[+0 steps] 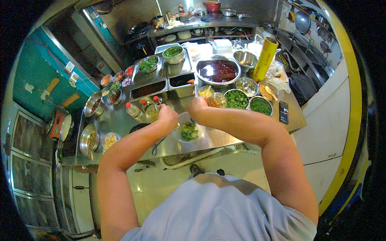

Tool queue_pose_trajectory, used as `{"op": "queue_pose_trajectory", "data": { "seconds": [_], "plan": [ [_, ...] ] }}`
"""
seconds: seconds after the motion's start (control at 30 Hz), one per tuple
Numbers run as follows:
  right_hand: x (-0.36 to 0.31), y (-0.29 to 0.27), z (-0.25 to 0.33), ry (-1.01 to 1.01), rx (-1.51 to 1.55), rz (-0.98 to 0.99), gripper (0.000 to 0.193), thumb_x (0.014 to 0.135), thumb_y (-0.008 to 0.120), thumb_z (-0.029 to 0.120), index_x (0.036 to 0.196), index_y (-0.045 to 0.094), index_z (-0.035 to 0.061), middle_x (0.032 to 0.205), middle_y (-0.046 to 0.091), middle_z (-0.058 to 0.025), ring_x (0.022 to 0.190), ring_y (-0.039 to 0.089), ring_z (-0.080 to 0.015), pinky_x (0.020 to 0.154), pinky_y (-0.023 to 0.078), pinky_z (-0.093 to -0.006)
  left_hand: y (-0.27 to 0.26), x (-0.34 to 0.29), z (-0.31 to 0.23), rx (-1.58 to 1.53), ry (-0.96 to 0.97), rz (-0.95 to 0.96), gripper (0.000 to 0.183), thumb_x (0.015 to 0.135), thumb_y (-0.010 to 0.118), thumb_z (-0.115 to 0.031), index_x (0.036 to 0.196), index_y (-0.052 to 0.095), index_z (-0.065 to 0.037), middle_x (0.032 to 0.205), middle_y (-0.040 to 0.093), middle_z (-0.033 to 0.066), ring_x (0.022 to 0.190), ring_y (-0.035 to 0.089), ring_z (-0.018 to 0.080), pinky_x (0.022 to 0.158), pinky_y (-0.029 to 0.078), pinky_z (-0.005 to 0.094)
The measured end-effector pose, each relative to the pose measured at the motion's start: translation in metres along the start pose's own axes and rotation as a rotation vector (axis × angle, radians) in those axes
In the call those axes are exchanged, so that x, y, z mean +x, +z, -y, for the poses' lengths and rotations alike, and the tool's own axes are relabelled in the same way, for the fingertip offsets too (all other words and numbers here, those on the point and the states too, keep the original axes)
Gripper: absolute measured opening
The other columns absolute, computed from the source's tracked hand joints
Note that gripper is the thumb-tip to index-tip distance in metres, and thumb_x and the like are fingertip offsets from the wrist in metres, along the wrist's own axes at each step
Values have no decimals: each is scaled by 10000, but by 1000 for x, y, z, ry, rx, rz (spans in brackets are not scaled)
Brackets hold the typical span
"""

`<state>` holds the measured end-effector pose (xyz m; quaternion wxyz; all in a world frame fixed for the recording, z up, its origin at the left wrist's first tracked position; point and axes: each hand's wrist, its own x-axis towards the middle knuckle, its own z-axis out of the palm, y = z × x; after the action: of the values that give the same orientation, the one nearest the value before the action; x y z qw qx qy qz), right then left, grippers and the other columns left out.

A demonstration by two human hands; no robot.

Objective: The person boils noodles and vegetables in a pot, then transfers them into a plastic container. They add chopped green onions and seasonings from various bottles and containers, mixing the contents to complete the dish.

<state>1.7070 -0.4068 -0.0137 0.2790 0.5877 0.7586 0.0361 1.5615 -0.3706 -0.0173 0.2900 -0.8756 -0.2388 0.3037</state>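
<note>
My left hand [168,116] is closed on a clear bottle of pale yellow liquid [152,114], tilted with its base to the left. My right hand [197,107] grips a second clear bottle of amber liquid [218,100], its base to the right. Both hands are over the near edge of the steel table, above a pale bowl [181,135] holding chopped greens [188,131]. A small blue tip shows below my right hand. The fingers are partly hidden by the backs of my hands. Left of my left hand stand red-capped bottles [134,110].
A wide steel basin of dark red liquid [218,71] sits beyond my right hand. Bowls of chopped greens [236,99] and a phone [284,112] lie to the right. A yellow tube [265,59] stands behind them. Steel bowls [89,139] are at left.
</note>
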Motion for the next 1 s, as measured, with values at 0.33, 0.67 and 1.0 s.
{"op": "queue_pose_trajectory", "data": {
  "seconds": [0.33,0.67,1.0],
  "plan": [
    [-5,2,7,22,12,-71,245,877,704,214,1090,795,136,1087,767,-52,960,735,-317,667,575,-587,-35,-22,2,41,-8,12,236,952,615,-206,1139,743,-137,1059,769,67,974,734,272,765,516,523],
    [-1,33,17,10,142,-68,243,900,673,223,1090,792,129,1097,764,-62,988,736,-312,678,588,-555,13,-52,14,-464,-88,15,571,790,793,-355,1263,627,-81,1167,718,147,1077,693,338,890,547,461],
    [-21,66,-22,7,415,84,463,774,825,377,1139,739,105,1106,750,-108,1011,726,-312,805,588,-442,133,-33,-11,-1902,-227,-667,776,761,885,-246,1402,482,-76,1240,654,142,1134,646,278,981,512,414]
  ]
}}
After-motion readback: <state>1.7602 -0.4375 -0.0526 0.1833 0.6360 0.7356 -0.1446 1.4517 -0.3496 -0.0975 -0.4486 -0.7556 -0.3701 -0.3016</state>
